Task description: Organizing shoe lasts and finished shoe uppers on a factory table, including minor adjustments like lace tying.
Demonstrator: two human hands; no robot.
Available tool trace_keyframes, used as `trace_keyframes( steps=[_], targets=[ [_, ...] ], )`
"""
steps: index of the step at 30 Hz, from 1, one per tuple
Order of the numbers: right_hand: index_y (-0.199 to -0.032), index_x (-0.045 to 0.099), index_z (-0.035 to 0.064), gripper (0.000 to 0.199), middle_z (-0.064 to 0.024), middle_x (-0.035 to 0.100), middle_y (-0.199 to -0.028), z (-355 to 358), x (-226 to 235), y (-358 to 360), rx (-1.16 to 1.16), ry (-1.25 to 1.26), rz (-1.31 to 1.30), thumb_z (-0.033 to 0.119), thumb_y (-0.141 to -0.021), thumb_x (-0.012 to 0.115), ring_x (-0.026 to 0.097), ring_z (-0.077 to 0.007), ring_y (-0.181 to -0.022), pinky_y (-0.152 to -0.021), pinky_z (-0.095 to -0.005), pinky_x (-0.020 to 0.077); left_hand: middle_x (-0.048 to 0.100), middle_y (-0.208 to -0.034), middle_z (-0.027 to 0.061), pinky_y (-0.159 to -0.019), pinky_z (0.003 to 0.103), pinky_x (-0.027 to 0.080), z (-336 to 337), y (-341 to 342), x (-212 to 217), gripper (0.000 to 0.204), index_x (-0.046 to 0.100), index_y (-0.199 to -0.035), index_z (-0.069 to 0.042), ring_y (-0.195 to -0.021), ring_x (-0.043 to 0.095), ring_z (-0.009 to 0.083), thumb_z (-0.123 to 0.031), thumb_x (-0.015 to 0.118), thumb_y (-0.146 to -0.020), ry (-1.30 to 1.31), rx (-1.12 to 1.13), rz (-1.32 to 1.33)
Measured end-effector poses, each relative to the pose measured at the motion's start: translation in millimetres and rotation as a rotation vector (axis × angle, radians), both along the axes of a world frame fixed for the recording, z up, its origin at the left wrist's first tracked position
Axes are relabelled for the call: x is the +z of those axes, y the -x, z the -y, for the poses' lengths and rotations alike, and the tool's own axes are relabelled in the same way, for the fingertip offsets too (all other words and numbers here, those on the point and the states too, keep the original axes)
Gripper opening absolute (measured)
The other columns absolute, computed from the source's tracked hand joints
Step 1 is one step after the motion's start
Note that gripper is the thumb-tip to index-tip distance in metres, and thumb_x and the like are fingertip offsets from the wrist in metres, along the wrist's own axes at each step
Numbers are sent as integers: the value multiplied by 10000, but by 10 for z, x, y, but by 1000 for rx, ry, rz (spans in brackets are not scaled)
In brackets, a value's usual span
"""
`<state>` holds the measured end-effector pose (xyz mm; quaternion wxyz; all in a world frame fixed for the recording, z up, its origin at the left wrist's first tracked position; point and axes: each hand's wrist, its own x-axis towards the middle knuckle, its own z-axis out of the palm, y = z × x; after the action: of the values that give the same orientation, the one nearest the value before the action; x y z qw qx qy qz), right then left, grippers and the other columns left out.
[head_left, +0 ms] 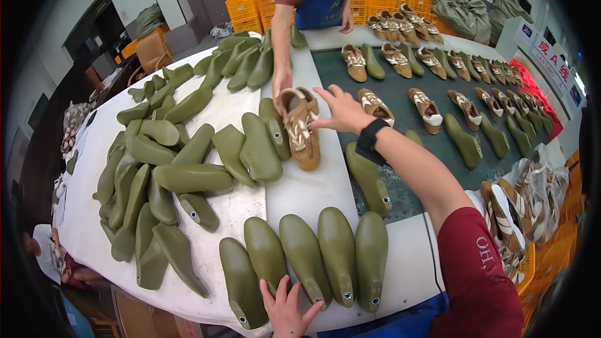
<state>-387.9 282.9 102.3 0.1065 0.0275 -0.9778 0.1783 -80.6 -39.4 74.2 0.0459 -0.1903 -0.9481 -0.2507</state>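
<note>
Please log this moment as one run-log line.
right hand on tan shoe | left hand on green lasts | co-worker's hand at shoe

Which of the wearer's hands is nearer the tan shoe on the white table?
Right. The right hand touches the tan shoe's side by the collar. The left hand is far off, at the table's near edge, on the green lasts.

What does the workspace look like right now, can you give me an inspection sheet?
Surface: white table beside a dark green belt.
Job's things: brown shoe; row of green shoe forms at the near edge.
Clutter: pile of green forms; shoes in rows on the belt.
Grippers: right hand open, touching the shoe; left hand open, on the near row.
Cables: nothing seen.
Surroundings: co-worker's hand at the shoe, orange crates, sacks.
</note>
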Motion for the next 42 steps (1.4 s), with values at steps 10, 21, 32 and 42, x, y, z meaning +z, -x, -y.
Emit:
trace_keyframes(
  steps=[10,21,32,42],
  targets=[
    [-1464,200,163,1077,-256,293,-1408,472,-1020,407,-178,470,136,416,-610,805,475,-406,-1189,-976,-443,420,502,-1259,196,-990,582,329,31,12,-127,620,556,-1158,-22,-1219,330,535,-328,790,-672,23,-14,10],
    [-1082,593,26,336,-44,648,-960,417,-389,653,-8,1457,120,172,-799,700,618,-128,-855,-771,-276,492,508,-1253,186,-986,582,333,72,15,-65,619,570,-1144,-31,-1214,331,535,-348,792,-660,21,34,54],
    [-869,668,-6,214,-109,673,-804,74,-1160,615,-337,810,240,105,-688,692,651,-195,-744,-668,-335,509,507,-1255,129,-990,556,348,88,18,-208,556,637,-1062,-65,-1243,325,495,-439,765,-670,-85,18,7],
    [-852,658,94,210,-121,639,-805,-355,899,-1820,464,201,-14,207,-684,712,618,-292,-752,-673,-395,488,600,-1112,135,-988,498,383,22,-159,-170,445,646,-1031,-28,-1169,457,424,-293,781,-699,49,-21,-261]
  ],
)
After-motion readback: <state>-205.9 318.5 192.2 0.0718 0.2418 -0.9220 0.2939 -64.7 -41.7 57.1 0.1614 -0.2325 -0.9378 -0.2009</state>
